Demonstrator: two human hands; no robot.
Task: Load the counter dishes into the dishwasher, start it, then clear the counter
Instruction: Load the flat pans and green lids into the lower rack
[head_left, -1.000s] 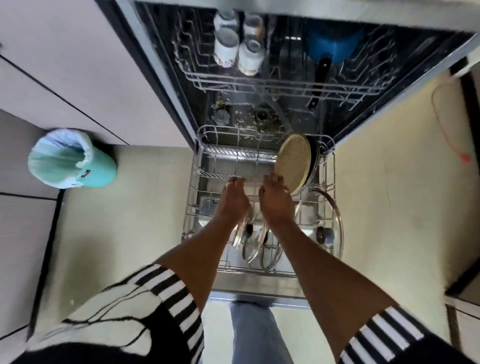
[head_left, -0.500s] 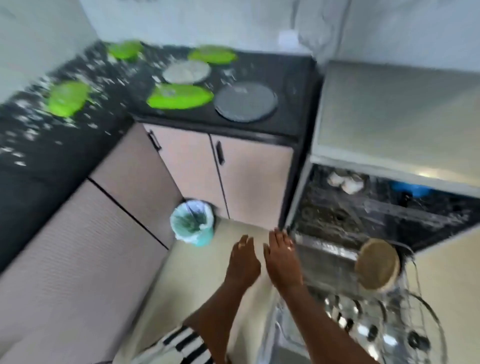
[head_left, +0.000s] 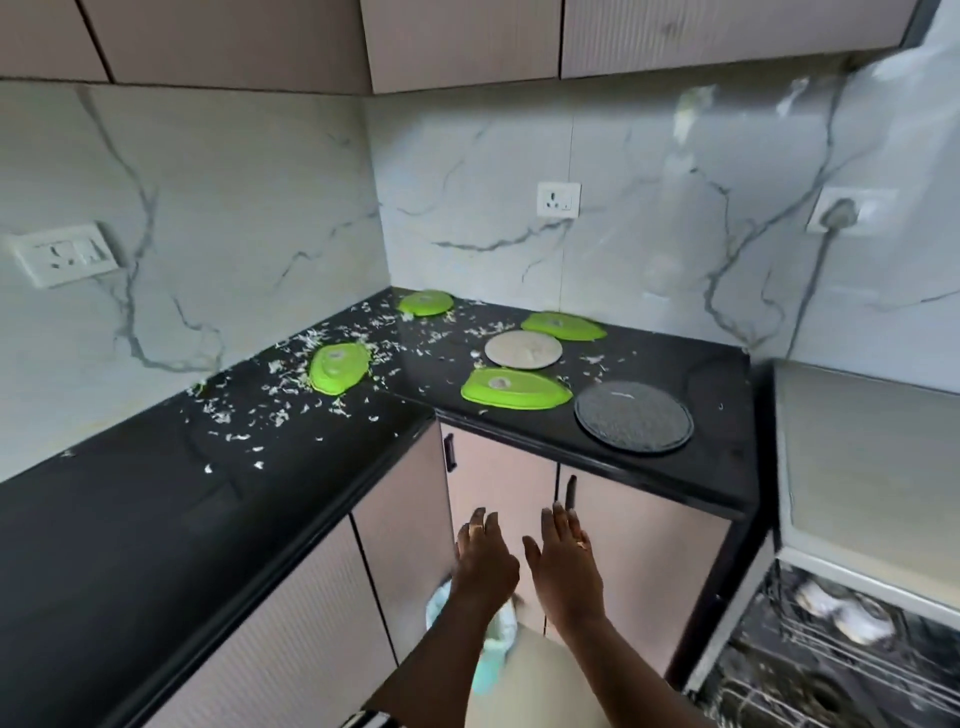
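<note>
Dishes lie on the black counter in the corner: four green dishes, a pale plate and a dark grey plate. White bits are scattered around them. The wall is white marble. The open dishwasher is low on the right. A bin is partly hidden behind the left arm. The left hand and right hand are in front of the cupboard doors, with fingers straight, holding nothing.

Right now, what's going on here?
A person stands at the kitchen corner, left hand and right hand both empty, fingers straight, held out in front of the lower cabinets. Four green dishes, a beige plate and a dark grey plate lie on the black counter among white scraps. The dishwasher at right is open.
</note>
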